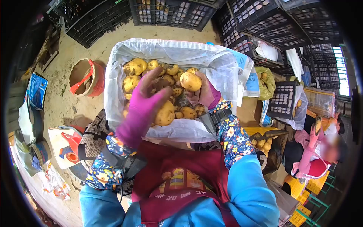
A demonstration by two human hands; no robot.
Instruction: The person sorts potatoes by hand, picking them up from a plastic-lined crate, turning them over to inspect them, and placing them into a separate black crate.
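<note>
Potatoes with soil on them lie in a crate lined with white plastic sheeting in front of me. My right hand, in a dirty mauve glove, grips a round yellow potato above the right part of the heap. My left hand, in a purple glove, hovers over the middle of the heap with its fingers spread and nothing in them. Close beside its thumb is a large potato. Part of the heap is hidden beneath my left hand and forearm.
A red-rimmed bucket stands left of the crate. Black plastic crates line the back and are stacked at the right. An open bag of potatoes sits at my right. Farther right, another person holds something up in a pink-gloved hand.
</note>
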